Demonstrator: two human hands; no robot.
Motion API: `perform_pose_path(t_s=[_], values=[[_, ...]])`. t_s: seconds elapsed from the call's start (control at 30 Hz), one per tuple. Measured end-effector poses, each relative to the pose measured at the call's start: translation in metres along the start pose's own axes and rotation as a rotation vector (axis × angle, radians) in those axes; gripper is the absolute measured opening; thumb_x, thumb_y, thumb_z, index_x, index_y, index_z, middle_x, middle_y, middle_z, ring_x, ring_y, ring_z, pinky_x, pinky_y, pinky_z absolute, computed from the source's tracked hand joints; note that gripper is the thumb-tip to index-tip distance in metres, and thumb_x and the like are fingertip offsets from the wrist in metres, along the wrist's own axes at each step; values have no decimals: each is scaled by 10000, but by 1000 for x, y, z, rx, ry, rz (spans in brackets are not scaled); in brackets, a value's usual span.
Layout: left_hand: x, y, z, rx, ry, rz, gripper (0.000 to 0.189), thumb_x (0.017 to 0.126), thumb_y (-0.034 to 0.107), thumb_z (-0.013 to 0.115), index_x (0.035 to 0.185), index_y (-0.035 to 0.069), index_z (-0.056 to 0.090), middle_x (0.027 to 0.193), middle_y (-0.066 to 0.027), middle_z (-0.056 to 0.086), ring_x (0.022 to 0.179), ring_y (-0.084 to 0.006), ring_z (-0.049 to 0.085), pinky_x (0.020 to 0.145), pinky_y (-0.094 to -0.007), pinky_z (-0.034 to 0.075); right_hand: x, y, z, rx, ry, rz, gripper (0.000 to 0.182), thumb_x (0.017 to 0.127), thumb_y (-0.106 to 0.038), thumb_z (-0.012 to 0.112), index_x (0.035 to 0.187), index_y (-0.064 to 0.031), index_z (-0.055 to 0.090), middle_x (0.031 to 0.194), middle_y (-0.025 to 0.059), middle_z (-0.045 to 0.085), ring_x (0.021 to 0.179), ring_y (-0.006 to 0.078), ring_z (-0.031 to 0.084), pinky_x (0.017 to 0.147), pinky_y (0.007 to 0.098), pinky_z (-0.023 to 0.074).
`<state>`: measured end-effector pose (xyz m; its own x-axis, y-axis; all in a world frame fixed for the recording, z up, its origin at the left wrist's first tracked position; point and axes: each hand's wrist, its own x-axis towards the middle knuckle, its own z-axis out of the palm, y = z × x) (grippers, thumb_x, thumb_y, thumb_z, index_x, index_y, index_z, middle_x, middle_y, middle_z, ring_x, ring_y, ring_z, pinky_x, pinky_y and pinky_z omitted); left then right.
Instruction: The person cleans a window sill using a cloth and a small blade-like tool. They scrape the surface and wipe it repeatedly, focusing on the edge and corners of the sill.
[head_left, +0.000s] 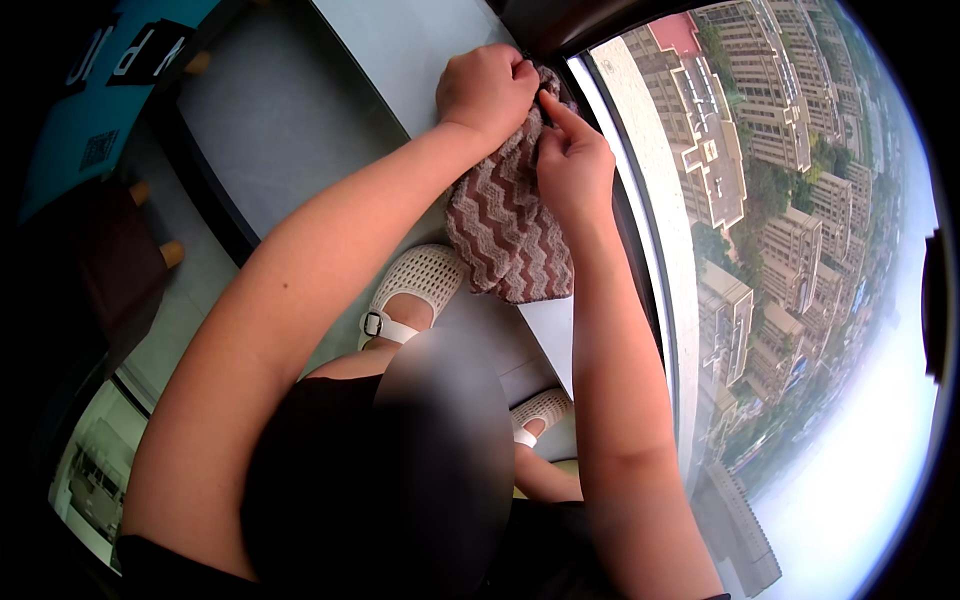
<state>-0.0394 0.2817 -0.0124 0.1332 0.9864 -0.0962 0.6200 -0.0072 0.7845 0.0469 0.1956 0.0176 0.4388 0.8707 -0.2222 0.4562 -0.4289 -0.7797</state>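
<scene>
A brown and beige cloth (510, 232) with a zigzag pattern hangs in folds over the pale window sill (442, 45), close to the dark window frame. My left hand (487, 94) is closed around its upper end near the frame's corner. On the window side, my right hand (577, 161) grips the same cloth, its index finger stretched along the bunched top. The folds hide what lies under the cloth and part of the right fingertips. Below, the cloth's lower edge hangs loose beside the sill's front edge.
To the right, a window pane (780, 187) looks out from high up over several buildings. Beneath me are two woven cream shoes (420, 277) on a grey tiled floor. A teal panel (82, 112) bearing writing and a dark seat (112, 255) with wooden legs stand at the left.
</scene>
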Motion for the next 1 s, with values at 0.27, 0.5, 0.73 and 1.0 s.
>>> perform_pose_path(t_s=[0.27, 0.5, 0.73, 1.0], values=[[7, -1, -2, 28, -77, -7, 214, 787, 247, 598, 773, 50, 678, 697, -119, 657, 660, -284, 642, 639, -373, 506, 4, 2, -1, 34, -46, 97, 348, 804, -19, 533, 1131, -83, 635, 937, 184, 665, 846, 254, 660, 809, 307, 482], [6, -4, -2, 18, -60, 28, 206, 781, 255, 594, 745, 68, 670, 718, -133, 653, 693, -317, 636, 650, -403, 517, 0, 0, 0, 26, -5, 50, 352, 802, -18, 534, 1132, -84, 637, 854, 168, 671, 756, 200, 653, 767, 289, 484], [2, -1, -1, 56, -19, 7, 201, 782, 245, 603, 745, 58, 666, 670, -117, 642, 631, -297, 626, 610, -377, 500, 3, 7, 1, 34, -25, 54, 353, 795, -18, 535, 1124, -86, 644, 786, 146, 663, 666, 176, 618, 715, 281, 484], [-1, 0, 0, 2, 19, 5, 206, 791, 245, 602, 753, 55, 670, 666, -107, 648, 623, -284, 629, 603, -369, 497, 3, 7, 0, 44, -10, 3, 355, 800, -21, 536, 1134, -86, 636, 857, 172, 673, 760, 196, 654, 765, 288, 485]])
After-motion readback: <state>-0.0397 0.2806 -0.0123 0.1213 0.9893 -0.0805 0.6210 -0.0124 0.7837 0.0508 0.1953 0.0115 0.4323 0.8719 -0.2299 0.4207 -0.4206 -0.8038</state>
